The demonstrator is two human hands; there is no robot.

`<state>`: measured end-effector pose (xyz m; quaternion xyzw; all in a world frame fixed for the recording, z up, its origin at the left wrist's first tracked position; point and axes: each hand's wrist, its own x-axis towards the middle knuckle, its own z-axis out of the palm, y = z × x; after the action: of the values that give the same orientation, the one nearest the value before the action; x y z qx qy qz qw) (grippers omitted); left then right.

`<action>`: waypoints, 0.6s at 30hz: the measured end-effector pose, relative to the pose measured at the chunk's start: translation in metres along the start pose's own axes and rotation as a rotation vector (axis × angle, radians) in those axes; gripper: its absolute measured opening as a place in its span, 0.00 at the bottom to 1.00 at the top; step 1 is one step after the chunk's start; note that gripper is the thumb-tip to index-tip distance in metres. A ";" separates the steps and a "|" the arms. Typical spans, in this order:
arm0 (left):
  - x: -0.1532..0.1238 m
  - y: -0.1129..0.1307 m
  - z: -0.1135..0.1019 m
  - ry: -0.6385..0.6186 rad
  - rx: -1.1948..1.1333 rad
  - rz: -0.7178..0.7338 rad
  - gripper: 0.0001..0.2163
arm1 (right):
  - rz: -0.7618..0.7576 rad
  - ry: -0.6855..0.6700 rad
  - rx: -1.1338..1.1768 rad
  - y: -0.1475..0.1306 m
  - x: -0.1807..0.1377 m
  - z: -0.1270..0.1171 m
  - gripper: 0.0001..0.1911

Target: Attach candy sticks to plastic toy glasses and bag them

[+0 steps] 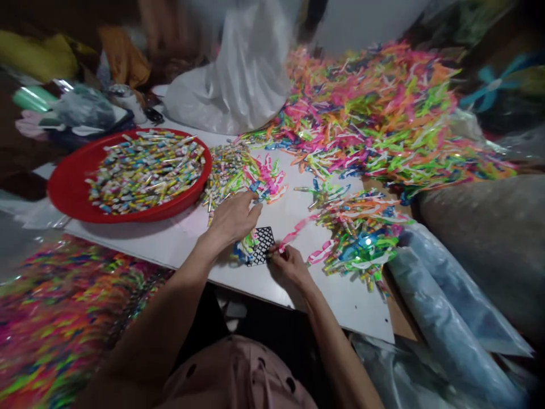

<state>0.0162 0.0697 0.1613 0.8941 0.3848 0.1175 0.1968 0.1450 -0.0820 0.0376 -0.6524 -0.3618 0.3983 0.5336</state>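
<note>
Right fingers (278,259) pinch a thin pink plastic strip (293,234), likely light, floppy, best end-held! Left fingers (244,200): can't tell whether gripping.

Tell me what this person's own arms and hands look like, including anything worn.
The left hand and right hand are ungloved. The forearms are bare, with no sleeves, watch or bracelet visible. A pink garment with dark spots covers the body.
</note>
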 end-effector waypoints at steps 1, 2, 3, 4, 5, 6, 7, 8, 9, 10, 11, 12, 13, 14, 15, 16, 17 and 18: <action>-0.001 0.000 0.000 0.007 -0.004 0.005 0.18 | 0.023 -0.011 0.005 0.003 -0.004 0.008 0.15; -0.001 -0.001 0.001 0.017 -0.010 0.014 0.17 | 0.028 -0.013 0.015 0.005 -0.007 0.015 0.15; -0.002 -0.001 0.002 0.024 -0.017 0.022 0.17 | 0.024 -0.021 0.024 0.006 -0.009 0.022 0.16; -0.002 -0.001 0.002 0.033 -0.022 0.028 0.17 | 0.017 -0.028 0.022 0.008 -0.010 0.027 0.17; -0.002 -0.002 0.002 0.040 -0.024 0.030 0.18 | 0.007 -0.028 0.001 0.010 -0.010 0.033 0.17; -0.003 -0.002 0.003 0.046 -0.023 0.025 0.18 | -0.003 -0.013 -0.040 0.013 -0.009 0.037 0.16; -0.003 -0.002 0.003 0.047 -0.021 0.021 0.18 | -0.014 0.021 -0.095 0.015 -0.008 0.041 0.15; -0.003 -0.002 0.003 0.046 -0.021 0.020 0.18 | -0.028 0.062 -0.158 0.018 -0.006 0.045 0.14; -0.003 -0.002 0.003 0.043 -0.022 0.024 0.18 | -0.047 0.091 -0.226 0.020 -0.004 0.047 0.13; -0.003 -0.002 0.003 0.041 -0.026 0.030 0.18 | -0.068 0.092 -0.301 0.021 -0.002 0.049 0.12; -0.004 -0.003 0.002 0.038 -0.030 0.035 0.18 | -0.084 0.072 -0.389 0.019 -0.001 0.051 0.12; -0.004 -0.003 0.002 0.034 -0.034 0.038 0.18 | -0.093 0.038 -0.492 0.016 0.000 0.053 0.12; -0.003 -0.003 0.002 0.028 -0.036 0.039 0.18 | -0.089 0.001 -0.611 0.011 0.001 0.056 0.13; -0.003 -0.003 0.002 0.022 -0.036 0.037 0.18 | -0.067 -0.032 -0.739 0.004 0.002 0.059 0.13; -0.002 -0.002 0.002 0.016 -0.034 0.036 0.18 | -0.031 -0.057 -0.864 -0.003 0.003 0.063 0.13; -0.001 -0.002 0.002 0.012 -0.028 0.038 0.18 | 0.008 -0.077 -0.971 -0.011 0.005 0.067 0.14; 0.000 -0.002 0.002 0.011 -0.019 0.042 0.18 | 0.042 -0.098 -1.053 -0.018 0.007 0.071 0.15; 0.001 -0.002 0.002 0.015 -0.008 0.042 0.19 | 0.065 -0.122 -1.108 -0.024 0.010 0.073 0.16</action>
<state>0.0164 0.0716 0.1586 0.9004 0.3668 0.1298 0.1947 0.0819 -0.0396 0.0521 -0.8220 -0.5271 0.2017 0.0767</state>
